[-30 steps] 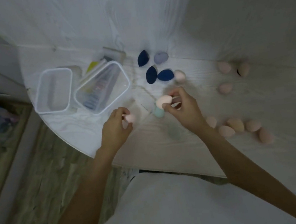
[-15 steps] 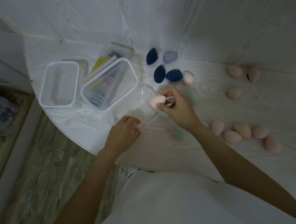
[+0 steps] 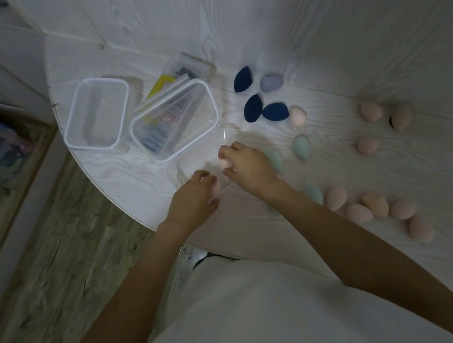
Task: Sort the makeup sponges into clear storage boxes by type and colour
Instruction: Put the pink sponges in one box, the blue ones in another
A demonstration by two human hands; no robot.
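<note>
Both hands close together on table [image 3: 121, 170] nr clear box [image 3: 174, 120]. Right hand [image 3: 247, 165] pinches pink sponge [image 3: 225, 164]; left hand [image 3: 194, 198] curls round another pink sponge [image 3: 216, 189]. Other sponges lie loose to the right.

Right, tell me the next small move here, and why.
Probably drop the pink sponge that the right hand pinches into a clear box just beyond it. Both hands already hold pink sponges, and neither box holds any sponge yet.
</note>
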